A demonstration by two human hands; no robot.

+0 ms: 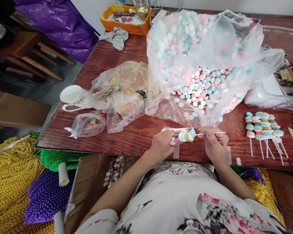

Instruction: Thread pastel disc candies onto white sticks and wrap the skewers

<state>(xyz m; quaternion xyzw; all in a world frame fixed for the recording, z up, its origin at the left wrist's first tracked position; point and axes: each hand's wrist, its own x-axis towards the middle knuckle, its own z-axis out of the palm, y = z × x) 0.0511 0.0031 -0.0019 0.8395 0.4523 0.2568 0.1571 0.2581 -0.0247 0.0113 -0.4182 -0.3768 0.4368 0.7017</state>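
At the table's front edge, a candy skewer [185, 136] of pastel pink, white, blue and yellow-green pieces lies level between my hands. My left hand [161, 143] is closed round its left end, where a small printed plastic bag [177, 131] also shows; whether the candies are inside the bag I cannot tell. My right hand [216, 144] pinches the skewer's white stick [202, 133] between thumb and fingers. Beyond my hands is a large clear bag of pastel candies [197, 86], its mouth open toward me. Several finished-looking candy skewers [265, 125] lie on the right.
On the left stand a white mug [72, 94], a small candy bag [89, 124] and a bigger bag of gummies [129, 81]. An orange tray [141, 30] and grey cloth [117, 37] sit behind. Clear packaging [266, 89] lies at right. Below the table are shiny bead strings [12, 175] and a cardboard box [85, 182].
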